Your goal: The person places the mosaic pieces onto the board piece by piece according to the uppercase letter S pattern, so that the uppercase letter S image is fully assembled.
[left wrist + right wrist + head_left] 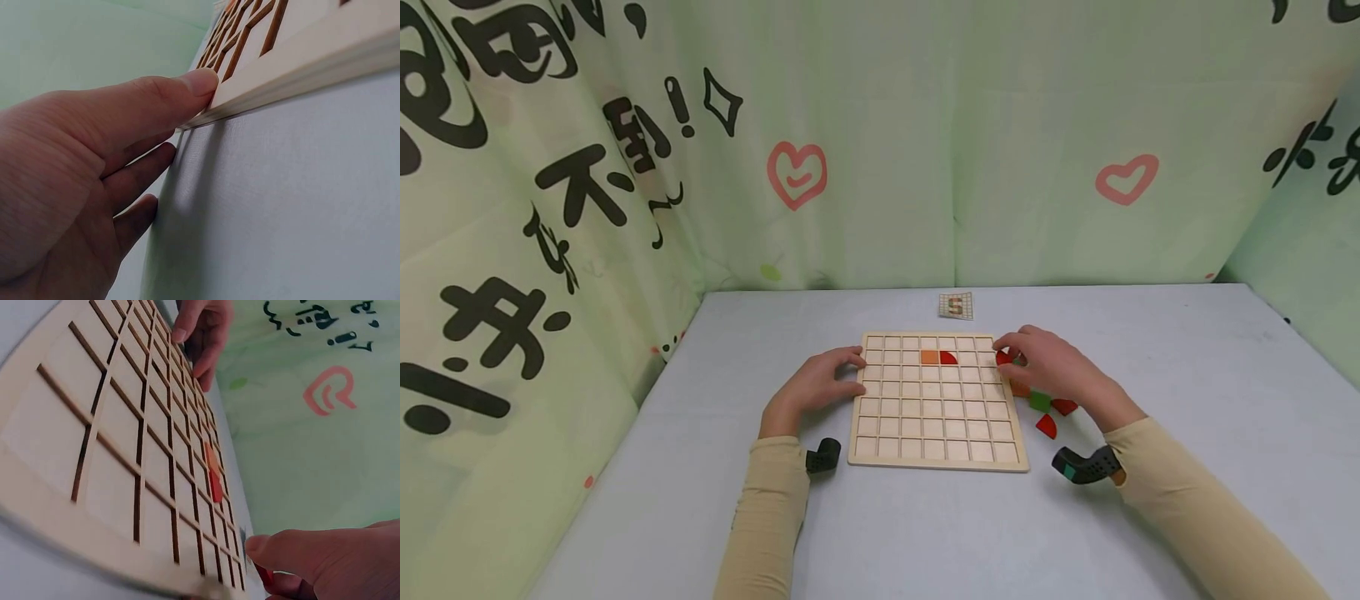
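Observation:
A wooden grid board lies flat on the table. An orange square tile and a red quarter-circle tile sit side by side in its cells, in an upper row. My left hand touches the board's left edge with thumb and index finger; in the left wrist view its thumb rests on the frame and the other fingers are loosely extended. At the board's upper right edge, my right hand pinches a red tile, mostly covered by the fingers. In the right wrist view a red sliver shows below the thumb.
Right of the board lie a green tile, an orange tile partly under the hand, and red tiles, one a quarter circle. A small patterned card lies behind the board. A printed curtain stands behind the table.

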`<action>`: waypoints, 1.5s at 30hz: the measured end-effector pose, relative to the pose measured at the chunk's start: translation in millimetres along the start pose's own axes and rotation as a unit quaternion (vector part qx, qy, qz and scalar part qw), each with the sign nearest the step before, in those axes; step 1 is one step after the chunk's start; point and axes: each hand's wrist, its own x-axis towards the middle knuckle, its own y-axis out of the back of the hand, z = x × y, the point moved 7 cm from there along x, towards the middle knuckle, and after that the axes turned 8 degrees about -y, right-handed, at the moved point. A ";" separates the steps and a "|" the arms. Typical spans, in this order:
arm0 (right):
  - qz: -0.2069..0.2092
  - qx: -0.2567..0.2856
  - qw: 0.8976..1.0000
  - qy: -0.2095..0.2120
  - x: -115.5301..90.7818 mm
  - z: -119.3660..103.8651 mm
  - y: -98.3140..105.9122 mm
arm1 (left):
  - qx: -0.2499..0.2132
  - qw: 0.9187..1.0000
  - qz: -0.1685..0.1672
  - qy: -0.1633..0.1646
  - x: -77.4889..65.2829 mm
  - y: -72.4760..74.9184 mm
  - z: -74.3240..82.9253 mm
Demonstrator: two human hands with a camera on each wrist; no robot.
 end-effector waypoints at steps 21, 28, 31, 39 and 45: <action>-0.004 -0.062 0.995 0.083 61.2 -96.0 -38.1 | -0.004 1.000 0.001 -0.001 2.3 0.1 -0.4; -0.001 -0.047 0.996 0.074 69.5 -97.3 -42.3 | -0.005 1.000 0.002 -0.007 2.2 0.6 0.6; -0.008 -0.036 0.995 0.097 71.3 -98.0 -40.6 | -0.005 1.000 0.000 -0.007 2.4 0.2 1.1; -0.032 -0.020 0.988 0.147 73.9 -99.0 -38.4 | -0.003 1.000 0.001 -0.004 2.2 0.3 0.5; -0.025 -0.015 0.989 0.145 75.2 -95.6 -37.7 | -0.001 1.000 0.002 -0.001 2.2 0.2 0.0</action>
